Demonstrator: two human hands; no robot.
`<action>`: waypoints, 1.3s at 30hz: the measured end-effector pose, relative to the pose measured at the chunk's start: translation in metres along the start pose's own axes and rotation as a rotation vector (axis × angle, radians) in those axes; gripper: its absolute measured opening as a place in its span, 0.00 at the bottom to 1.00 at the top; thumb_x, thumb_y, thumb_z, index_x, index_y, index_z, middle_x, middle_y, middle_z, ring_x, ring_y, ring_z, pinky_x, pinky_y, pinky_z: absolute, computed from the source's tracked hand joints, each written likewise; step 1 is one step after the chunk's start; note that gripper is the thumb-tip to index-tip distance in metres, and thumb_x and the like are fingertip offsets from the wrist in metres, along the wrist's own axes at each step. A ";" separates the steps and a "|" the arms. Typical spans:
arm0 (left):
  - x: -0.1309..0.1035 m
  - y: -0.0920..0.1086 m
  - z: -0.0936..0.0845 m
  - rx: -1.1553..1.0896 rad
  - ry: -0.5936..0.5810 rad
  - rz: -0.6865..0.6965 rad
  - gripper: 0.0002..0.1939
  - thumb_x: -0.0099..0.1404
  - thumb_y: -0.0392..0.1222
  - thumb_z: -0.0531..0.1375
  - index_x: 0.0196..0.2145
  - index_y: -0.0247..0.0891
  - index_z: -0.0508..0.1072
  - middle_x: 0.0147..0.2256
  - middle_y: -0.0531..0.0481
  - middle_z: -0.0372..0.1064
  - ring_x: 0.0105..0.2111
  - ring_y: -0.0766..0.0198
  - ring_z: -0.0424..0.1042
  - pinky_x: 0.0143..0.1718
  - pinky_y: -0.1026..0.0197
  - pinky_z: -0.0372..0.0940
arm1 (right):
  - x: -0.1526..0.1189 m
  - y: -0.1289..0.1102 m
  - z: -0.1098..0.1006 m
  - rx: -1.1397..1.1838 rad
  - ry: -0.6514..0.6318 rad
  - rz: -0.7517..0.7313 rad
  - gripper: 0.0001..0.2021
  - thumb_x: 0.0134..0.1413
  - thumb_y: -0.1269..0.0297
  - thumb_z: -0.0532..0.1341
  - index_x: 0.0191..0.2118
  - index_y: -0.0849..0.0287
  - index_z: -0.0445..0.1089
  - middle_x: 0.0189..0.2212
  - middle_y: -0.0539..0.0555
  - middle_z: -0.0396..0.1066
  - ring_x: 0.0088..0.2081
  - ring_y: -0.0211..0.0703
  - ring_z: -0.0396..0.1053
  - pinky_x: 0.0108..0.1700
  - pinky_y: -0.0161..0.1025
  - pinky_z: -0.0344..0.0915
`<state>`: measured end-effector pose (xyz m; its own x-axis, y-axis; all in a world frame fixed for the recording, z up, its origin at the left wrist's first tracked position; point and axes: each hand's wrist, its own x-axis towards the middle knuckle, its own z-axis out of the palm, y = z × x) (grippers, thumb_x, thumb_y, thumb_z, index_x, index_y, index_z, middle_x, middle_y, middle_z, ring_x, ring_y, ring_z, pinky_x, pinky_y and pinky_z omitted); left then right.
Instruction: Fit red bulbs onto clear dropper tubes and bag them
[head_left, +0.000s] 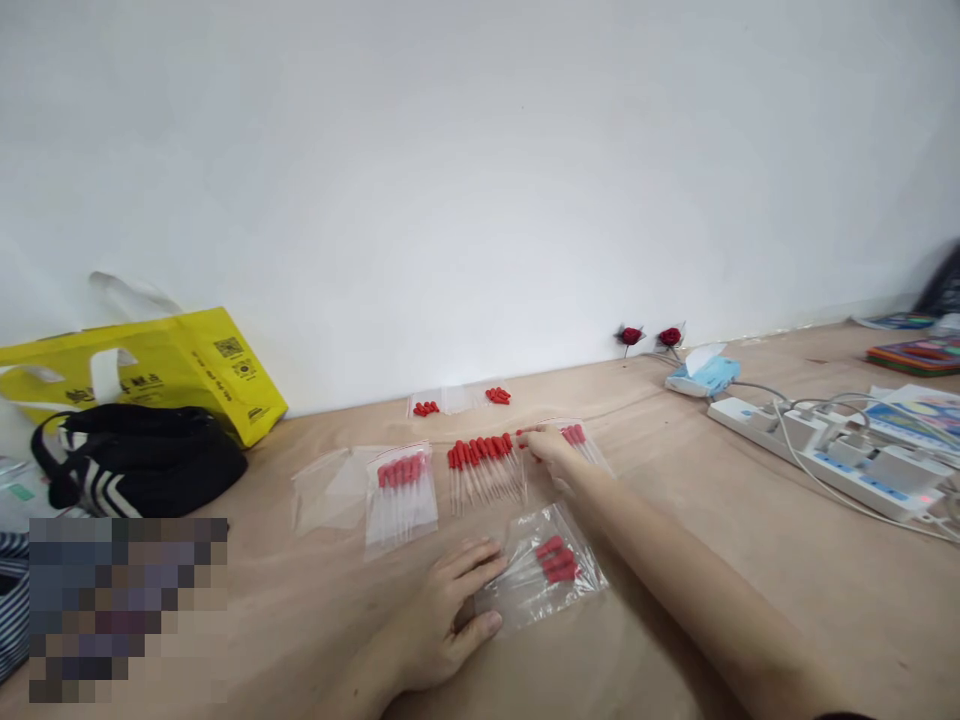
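My left hand [454, 605] lies flat with its fingers spread, the fingertips at the left edge of a clear zip bag [517, 570] that holds several red-bulbed droppers [556, 560]. Farther away, my right hand [551, 447] has its fingers closed at the right end of a row of loose red-bulbed droppers [480, 455], with a red bulb showing at the fingertips. Partly hidden behind that hand is another bag of droppers [576, 436]. To the left of the row is a filled bag [401, 500], overlapping flat clear bags [330, 490].
Two small clusters of red bulbs [426, 409] lie by the wall. At left are a yellow tote bag [225, 370] and a black pouch [157, 455]. A power strip [825, 455] with cables, a tissue pack [705, 375] and two red roses [670, 337] are at right.
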<state>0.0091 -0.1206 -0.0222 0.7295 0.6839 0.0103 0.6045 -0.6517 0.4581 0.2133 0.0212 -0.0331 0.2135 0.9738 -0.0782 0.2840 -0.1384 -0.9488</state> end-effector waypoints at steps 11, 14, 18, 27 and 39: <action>0.000 -0.006 0.004 -0.020 0.007 -0.001 0.24 0.61 0.46 0.53 0.55 0.48 0.57 0.57 0.50 0.52 0.56 0.53 0.51 0.55 0.45 0.50 | -0.066 0.056 -0.101 0.643 0.179 -0.061 0.12 0.35 0.64 0.60 0.32 0.56 0.61 0.17 0.42 0.60 0.17 0.30 0.56 0.20 0.29 0.56; 0.001 -0.005 0.003 -0.018 0.005 -0.012 0.23 0.61 0.46 0.53 0.55 0.47 0.58 0.57 0.49 0.53 0.56 0.53 0.51 0.55 0.45 0.50 | -0.075 0.066 -0.096 0.765 0.171 -0.048 0.13 0.34 0.65 0.62 0.31 0.56 0.62 0.19 0.43 0.60 0.18 0.30 0.57 0.20 0.29 0.57; 0.001 -0.001 0.001 -0.039 -0.011 -0.038 0.23 0.61 0.45 0.53 0.55 0.46 0.58 0.57 0.49 0.52 0.56 0.53 0.51 0.55 0.45 0.49 | -0.081 0.063 -0.081 0.851 0.100 -0.039 0.13 0.34 0.65 0.64 0.30 0.57 0.62 0.20 0.43 0.62 0.19 0.30 0.59 0.21 0.30 0.58; -0.001 -0.004 0.004 -0.053 -0.002 -0.075 0.30 0.60 0.45 0.54 0.59 0.46 0.48 0.58 0.48 0.49 0.57 0.52 0.49 0.55 0.45 0.48 | -0.107 0.049 -0.062 0.642 -0.172 -0.009 0.17 0.33 0.62 0.66 0.30 0.57 0.58 0.21 0.43 0.63 0.17 0.30 0.62 0.19 0.30 0.61; -0.001 -0.003 0.004 -0.054 0.005 -0.074 0.30 0.61 0.45 0.53 0.59 0.44 0.48 0.58 0.47 0.50 0.57 0.53 0.49 0.56 0.46 0.48 | -0.107 0.060 -0.064 0.014 -0.306 -0.421 0.10 0.41 0.58 0.64 0.25 0.61 0.69 0.27 0.52 0.68 0.28 0.37 0.65 0.30 0.34 0.62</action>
<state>0.0079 -0.1207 -0.0272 0.6820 0.7310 -0.0214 0.6383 -0.5807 0.5054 0.2679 -0.1026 -0.0622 -0.2004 0.9530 0.2274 0.2731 0.2772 -0.9212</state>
